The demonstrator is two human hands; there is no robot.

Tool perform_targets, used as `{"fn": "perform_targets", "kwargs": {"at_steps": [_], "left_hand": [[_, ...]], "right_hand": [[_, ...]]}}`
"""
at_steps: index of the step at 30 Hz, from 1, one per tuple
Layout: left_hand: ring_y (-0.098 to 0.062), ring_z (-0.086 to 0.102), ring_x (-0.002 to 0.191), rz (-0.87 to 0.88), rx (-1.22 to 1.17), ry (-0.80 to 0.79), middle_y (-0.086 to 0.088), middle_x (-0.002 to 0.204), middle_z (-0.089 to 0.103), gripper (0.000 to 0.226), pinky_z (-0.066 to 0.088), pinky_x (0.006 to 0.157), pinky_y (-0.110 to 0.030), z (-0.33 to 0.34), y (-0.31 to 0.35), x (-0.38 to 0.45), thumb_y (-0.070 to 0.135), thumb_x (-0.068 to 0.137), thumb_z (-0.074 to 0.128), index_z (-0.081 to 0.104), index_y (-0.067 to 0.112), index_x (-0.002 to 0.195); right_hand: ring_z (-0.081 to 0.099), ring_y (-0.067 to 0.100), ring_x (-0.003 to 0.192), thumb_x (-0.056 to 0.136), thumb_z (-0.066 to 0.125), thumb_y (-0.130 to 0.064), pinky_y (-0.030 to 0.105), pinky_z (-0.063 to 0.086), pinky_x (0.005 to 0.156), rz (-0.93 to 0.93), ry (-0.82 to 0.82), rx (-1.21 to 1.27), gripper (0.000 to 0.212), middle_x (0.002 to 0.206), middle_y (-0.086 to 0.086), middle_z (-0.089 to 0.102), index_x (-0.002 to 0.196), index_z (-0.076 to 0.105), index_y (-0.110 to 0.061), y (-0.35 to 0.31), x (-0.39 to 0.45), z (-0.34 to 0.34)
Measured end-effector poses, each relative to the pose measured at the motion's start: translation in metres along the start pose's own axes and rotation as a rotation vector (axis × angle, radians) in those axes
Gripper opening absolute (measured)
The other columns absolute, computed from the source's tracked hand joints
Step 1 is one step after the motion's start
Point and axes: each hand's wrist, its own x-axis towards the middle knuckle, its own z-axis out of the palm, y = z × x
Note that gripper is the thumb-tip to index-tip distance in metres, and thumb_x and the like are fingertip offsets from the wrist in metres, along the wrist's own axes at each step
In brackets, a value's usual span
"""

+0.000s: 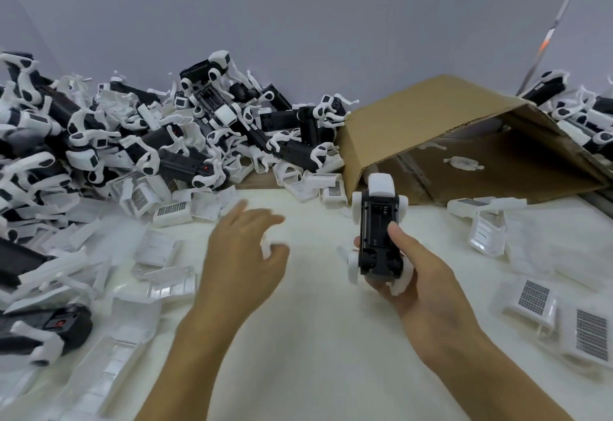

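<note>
Right hand (418,274) gripped black-and-white toy robot dog (378,231) belly-up, thumb pressed on its underside, left hand (245,254) blurred, fingers loosely spread above white tabletop (315,337), holding nothing visible.

Nothing is reading legibly here. Small pale marks are showing on the black underside of the toy robot (378,231) that the right hand (421,281) is holding, but they are blurring beyond reading.
</note>
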Motion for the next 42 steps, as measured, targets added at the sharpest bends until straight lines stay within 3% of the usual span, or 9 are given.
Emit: {"fn": "perform_targets", "kwargs": {"at_steps": [2,4,7,12,18,21,26,29,42], "left_hand": [[-0.023,0.02,0.153,-0.044,0.312,-0.213,0.001,0.154,0.044,0.052,0.019,0.123,-0.037,0.001,-0.018,0.0,0.017,0.092,0.06,0.055,0.028,0.143],[-0.022,0.034,0.144,-0.091,0.264,-0.163,0.002,0.144,0.052,0.048,0.035,0.108,-0.033,0.004,-0.022,-0.002,0.011,0.093,0.061,0.058,0.025,0.139],[-0.009,0.063,0.105,-0.072,-0.233,0.121,0.011,0.109,0.067,0.031,0.047,0.083,-0.023,0.002,-0.005,-0.002,0.021,0.089,0.076,0.069,0.03,0.118],[-0.026,0.074,0.096,0.029,-1.069,0.029,-0.003,0.108,0.074,0.05,0.058,0.075,-0.026,-0.002,0.031,-0.01,0.037,0.075,0.082,0.065,0.033,0.122],[-0.02,0.071,0.098,0.065,-0.99,-0.024,0.0,0.102,0.073,0.058,0.059,0.078,-0.031,0.01,0.044,-0.019,0.039,0.062,0.087,0.071,0.031,0.117],[-0.018,0.066,0.094,0.084,-0.883,0.003,0.001,0.099,0.064,0.063,0.056,0.078,-0.028,0.012,0.044,-0.019,0.046,0.063,0.085,0.067,0.037,0.123],[-0.018,0.069,0.09,0.133,-0.795,0.039,0.01,0.098,0.068,0.059,0.056,0.076,-0.025,0.011,0.045,-0.021,0.051,0.066,0.083,0.056,0.049,0.119],[-0.011,0.066,0.09,0.158,-0.746,0.071,0.018,0.101,0.064,0.046,0.053,0.075,-0.018,0.011,0.049,-0.024,0.052,0.082,0.071,0.056,0.059,0.125],[-0.003,0.068,0.083,-0.051,-0.798,0.159,0.016,0.132,0.045,0.033,0.048,0.058,-0.007,0.008,0.055,-0.024,0.057,0.073,0.067,0.074,0.032,0.093]], "right_hand": [[0.074,0.015,0.077,0.077,0.066,-0.041,0.036,0.05,0.083,0.025,0.004,0.043,0.037,0.098,0.013,0.077,0.087,0.08,-0.008,-0.001,0.001,-0.002],[0.074,0.015,0.077,0.076,0.066,-0.042,0.036,0.05,0.083,0.027,0.005,0.059,0.037,0.098,0.013,0.077,0.085,0.08,-0.009,0.001,0.002,-0.003],[0.073,0.013,0.075,0.075,0.065,-0.045,0.033,0.051,0.079,0.012,-0.029,0.03,0.028,0.097,0.012,0.077,0.086,0.083,-0.026,0.0,0.002,-0.001],[0.075,0.019,0.095,0.072,0.066,-0.047,0.033,0.055,0.082,-0.081,-0.025,-0.079,0.031,0.102,0.007,0.078,0.095,0.081,-0.034,0.002,-0.001,0.001],[0.067,0.015,0.117,0.088,0.058,-0.043,0.039,0.055,0.097,-0.177,-0.194,-0.149,0.042,0.124,-0.004,0.072,0.128,0.069,-0.035,0.01,-0.005,0.007],[0.069,0.016,0.114,0.086,0.062,-0.039,0.046,0.052,0.099,-0.175,-0.224,-0.179,0.038,0.122,-0.006,0.073,0.123,0.07,-0.041,0.013,-0.007,0.01],[0.072,0.006,0.102,0.071,0.072,-0.048,0.018,0.057,0.081,-0.168,-0.223,-0.189,0.035,0.111,-0.013,0.076,0.106,0.074,-0.053,0.015,-0.007,0.012],[0.074,0.019,0.103,0.076,0.071,-0.044,0.035,0.057,0.094,-0.159,-0.195,-0.153,0.042,0.114,-0.004,0.076,0.118,0.073,-0.041,0.017,-0.005,0.009],[0.073,0.013,0.103,0.074,0.07,-0.043,0.044,0.046,0.104,-0.089,-0.089,-0.186,0.046,0.107,-0.008,0.078,0.119,0.066,-0.043,0.015,-0.002,0.006]]}}
